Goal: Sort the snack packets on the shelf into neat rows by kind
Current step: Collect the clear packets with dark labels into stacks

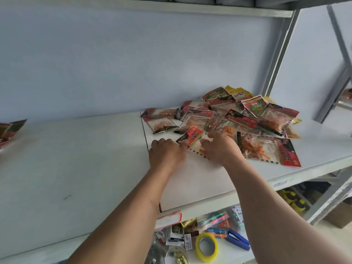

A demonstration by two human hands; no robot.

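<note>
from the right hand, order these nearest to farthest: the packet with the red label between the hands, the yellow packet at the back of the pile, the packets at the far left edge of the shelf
From the right hand:
1. red-label packet, touching its fingers, just left.
2. yellow packet, at the back of the pile, beyond the hand.
3. far-left packets, across the bare shelf, at the picture's left edge.

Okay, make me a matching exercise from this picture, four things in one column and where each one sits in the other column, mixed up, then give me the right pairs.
Things:
1. heap of red and clear snack packets
2. yellow ring of tape
3. blue stapler
4. small red-labelled packet

Places:
A. between the left hand and right hand
B. lower shelf, right of the tape
C. right part of the white shelf
D. lower shelf, left of the stapler

Pairs: 1-C, 2-D, 3-B, 4-A
</note>
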